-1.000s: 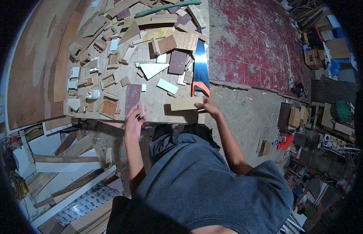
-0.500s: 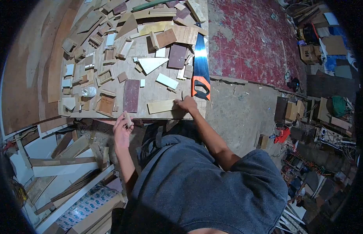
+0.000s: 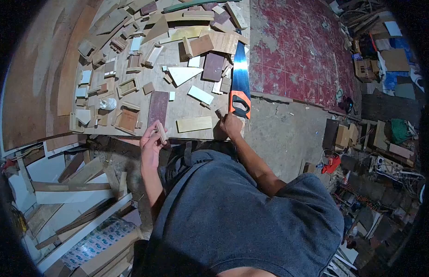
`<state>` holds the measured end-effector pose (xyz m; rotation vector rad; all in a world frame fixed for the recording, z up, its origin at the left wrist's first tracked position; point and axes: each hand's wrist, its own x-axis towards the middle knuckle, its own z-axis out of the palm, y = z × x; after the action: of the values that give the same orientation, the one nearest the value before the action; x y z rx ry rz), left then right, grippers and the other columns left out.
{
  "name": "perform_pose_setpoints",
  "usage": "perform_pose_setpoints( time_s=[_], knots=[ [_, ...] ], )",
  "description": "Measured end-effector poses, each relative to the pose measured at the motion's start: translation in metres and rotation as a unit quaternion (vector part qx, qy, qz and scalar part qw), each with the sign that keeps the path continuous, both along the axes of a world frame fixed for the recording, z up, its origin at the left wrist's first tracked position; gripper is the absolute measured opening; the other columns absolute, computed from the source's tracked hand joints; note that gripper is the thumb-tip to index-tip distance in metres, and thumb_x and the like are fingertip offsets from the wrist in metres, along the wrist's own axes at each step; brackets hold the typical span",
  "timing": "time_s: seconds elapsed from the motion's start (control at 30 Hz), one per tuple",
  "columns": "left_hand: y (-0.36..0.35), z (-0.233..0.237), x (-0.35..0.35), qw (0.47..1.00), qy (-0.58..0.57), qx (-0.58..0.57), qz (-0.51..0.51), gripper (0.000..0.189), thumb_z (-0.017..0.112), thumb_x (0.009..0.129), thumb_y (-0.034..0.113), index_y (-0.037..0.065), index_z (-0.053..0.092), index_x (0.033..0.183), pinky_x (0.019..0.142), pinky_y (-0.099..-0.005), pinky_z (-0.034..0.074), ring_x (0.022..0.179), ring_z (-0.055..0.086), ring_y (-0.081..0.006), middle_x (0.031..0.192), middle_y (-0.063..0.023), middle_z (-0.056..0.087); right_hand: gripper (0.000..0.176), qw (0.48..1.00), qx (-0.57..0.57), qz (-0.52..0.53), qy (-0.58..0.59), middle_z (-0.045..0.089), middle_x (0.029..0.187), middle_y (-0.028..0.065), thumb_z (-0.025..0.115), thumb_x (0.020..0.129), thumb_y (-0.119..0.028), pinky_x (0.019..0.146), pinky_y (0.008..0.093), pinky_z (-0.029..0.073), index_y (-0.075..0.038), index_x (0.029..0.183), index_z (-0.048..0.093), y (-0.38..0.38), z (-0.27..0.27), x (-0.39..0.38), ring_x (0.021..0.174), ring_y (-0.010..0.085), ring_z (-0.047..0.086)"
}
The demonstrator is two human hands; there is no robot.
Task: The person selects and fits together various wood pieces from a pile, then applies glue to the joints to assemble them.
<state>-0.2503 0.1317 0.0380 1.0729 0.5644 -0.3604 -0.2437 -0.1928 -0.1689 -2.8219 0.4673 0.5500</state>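
Observation:
My left hand [image 3: 151,150] is at the table's front edge, fingers closed on a small wooden piece [image 3: 162,133] with lengthwise ridges, held tilted. Beyond it lies a dark red board [image 3: 158,107]. My right hand [image 3: 232,126] is curled at the front right corner of the table, just below the orange handle of a hand saw [image 3: 241,78]. A short dark piece [image 3: 218,113] sticks out by its fingers; I cannot tell what it is. Between my hands a pale wood strip [image 3: 194,124] lies flat on the table.
Small wooden boxes [image 3: 127,117], offcuts and a white triangular piece [image 3: 183,75] cover the worktable [image 3: 177,100]. A clear plastic-looking item [image 3: 107,104] stands at the left. Scrap boards [image 3: 76,187] lean below left. Cardboard boxes [image 3: 365,69] and clutter line the right side.
My right hand has moved right, off the pale wood strip and toward the saw handle. My left hand has shifted right and up slightly with the ridged piece.

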Motion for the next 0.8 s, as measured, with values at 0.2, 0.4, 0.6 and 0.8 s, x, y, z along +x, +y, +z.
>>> perform_pose_setpoints(
  time_s=[0.2, 0.4, 0.6, 0.8],
  knots=[
    [-0.004, -0.001, 0.005, 0.999, -0.028, -0.005, -0.028, 0.048, 0.06, 0.088, 0.007, 0.002, 0.049, 0.134, 0.074, -0.0262, 0.05, 0.098, 0.062, -0.0145, 0.115, -0.0153, 0.063, 0.032, 0.956, 0.293, -0.011, -0.009, 0.069, 0.075, 0.0167, 0.062, 0.081, -0.025, 0.057, 0.0348, 0.057, 0.007, 0.08, 0.063, -0.035, -0.005, 0.013, 0.061, 0.0238, 0.069],
    [-0.023, 0.009, 0.016, 0.997, -0.059, 0.001, -0.056, 0.05, 0.06, 0.087, 0.001, 0.002, 0.047, 0.135, 0.077, -0.0259, 0.049, 0.095, 0.063, -0.0145, 0.114, -0.0166, 0.065, 0.021, 0.794, 0.593, -0.116, 0.067, 0.069, 0.077, 0.0149, 0.06, 0.087, -0.013, 0.053, 0.0309, 0.057, 0.008, 0.087, 0.064, -0.017, 0.111, 0.024, 0.062, 0.0206, 0.07],
    [-0.022, 0.007, 0.017, 0.995, -0.054, 0.01, -0.089, 0.052, 0.06, 0.087, 0.0, 0.003, 0.046, 0.137, 0.085, -0.0281, 0.046, 0.101, 0.062, -0.0167, 0.113, -0.0153, 0.066, 0.025, 0.876, 0.445, -0.118, 0.144, 0.069, 0.076, 0.0107, 0.066, 0.085, -0.021, 0.052, 0.0282, 0.055, 0.004, 0.089, 0.065, -0.032, 0.076, 0.026, 0.058, 0.0171, 0.067],
    [-0.009, 0.002, 0.002, 0.995, -0.048, 0.033, -0.084, 0.052, 0.059, 0.088, 0.002, 0.004, 0.045, 0.138, 0.089, -0.0293, 0.046, 0.106, 0.06, -0.0173, 0.116, -0.0155, 0.065, 0.04, 0.901, 0.38, -0.192, 0.085, 0.069, 0.075, 0.0184, 0.067, 0.077, -0.036, 0.065, 0.038, 0.053, 0.003, 0.081, 0.071, -0.039, -0.037, 0.009, 0.073, 0.0267, 0.071]
  ],
)
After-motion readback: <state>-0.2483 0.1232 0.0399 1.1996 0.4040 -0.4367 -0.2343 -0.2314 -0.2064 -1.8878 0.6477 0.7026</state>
